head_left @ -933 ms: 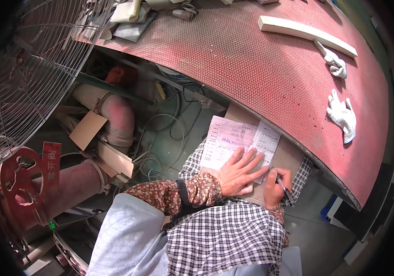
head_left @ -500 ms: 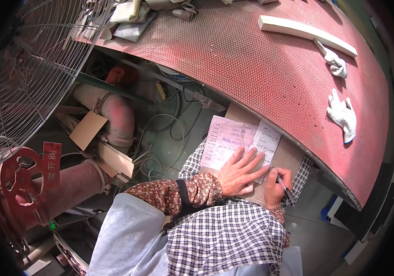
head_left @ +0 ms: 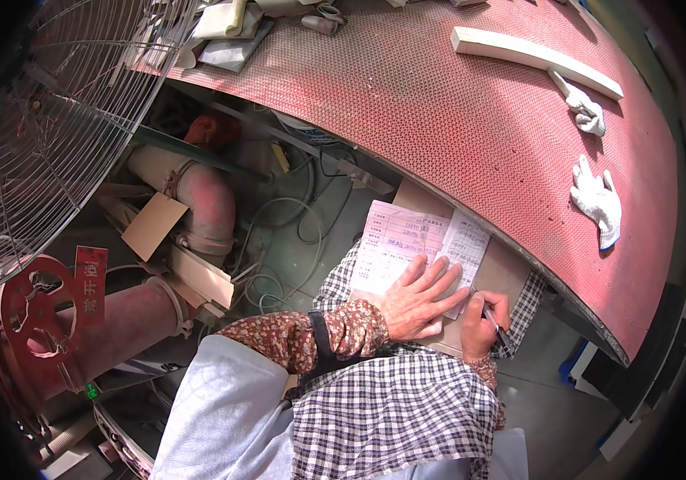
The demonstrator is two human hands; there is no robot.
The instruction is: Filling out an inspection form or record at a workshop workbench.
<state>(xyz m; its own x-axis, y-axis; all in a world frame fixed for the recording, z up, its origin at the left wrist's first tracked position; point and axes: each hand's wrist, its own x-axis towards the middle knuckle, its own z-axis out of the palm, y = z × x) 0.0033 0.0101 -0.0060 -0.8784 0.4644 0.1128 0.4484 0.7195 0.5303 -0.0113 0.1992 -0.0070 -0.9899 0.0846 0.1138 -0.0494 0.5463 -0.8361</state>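
My left hand (head_left: 418, 301) lies flat with its fingers spread over a pale pink printed form (head_left: 387, 244) and a narrower white handwritten sheet (head_left: 468, 240). Both papers rest on a brown board (head_left: 504, 276) across my lap. In my closed right hand (head_left: 480, 326), just right of the left fingers, a dark pen (head_left: 491, 320) is gripped; its tip is hard to make out. A black-and-white checked cloth (head_left: 391, 404) covers my lap beneath the board.
A red mesh-textured tabletop (head_left: 407, 104) curves ahead, bearing white gloves (head_left: 596, 200) and a pale curved strip (head_left: 535, 60). To the left stand a wire-caged fan (head_left: 79, 104), a red valve wheel (head_left: 37, 308) and thick pipes (head_left: 123, 328). Hoses (head_left: 311, 216) lie on the floor.
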